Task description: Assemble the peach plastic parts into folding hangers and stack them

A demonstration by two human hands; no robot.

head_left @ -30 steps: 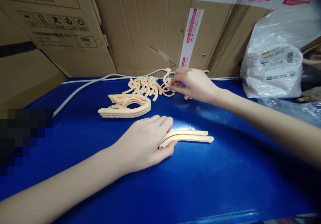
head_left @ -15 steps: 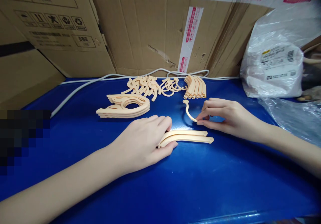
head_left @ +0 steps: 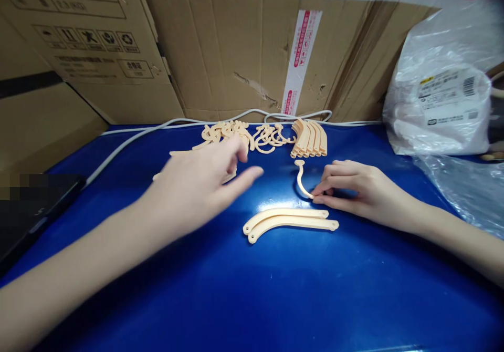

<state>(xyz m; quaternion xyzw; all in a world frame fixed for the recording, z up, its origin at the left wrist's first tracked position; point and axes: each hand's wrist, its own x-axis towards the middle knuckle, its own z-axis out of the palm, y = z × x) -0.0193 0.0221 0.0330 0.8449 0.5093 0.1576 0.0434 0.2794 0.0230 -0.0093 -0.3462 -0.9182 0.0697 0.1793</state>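
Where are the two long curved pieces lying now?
In the head view, the two long curved pieces lie on the blue table near its middle, just nearer the person than the right hand, which pinches a hook.

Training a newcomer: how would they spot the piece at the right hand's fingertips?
On the blue table, go to the right hand at the middle. It pinches a thin peach hook. Unlike the bunched hooks behind and the two long arms in front, it lies single.
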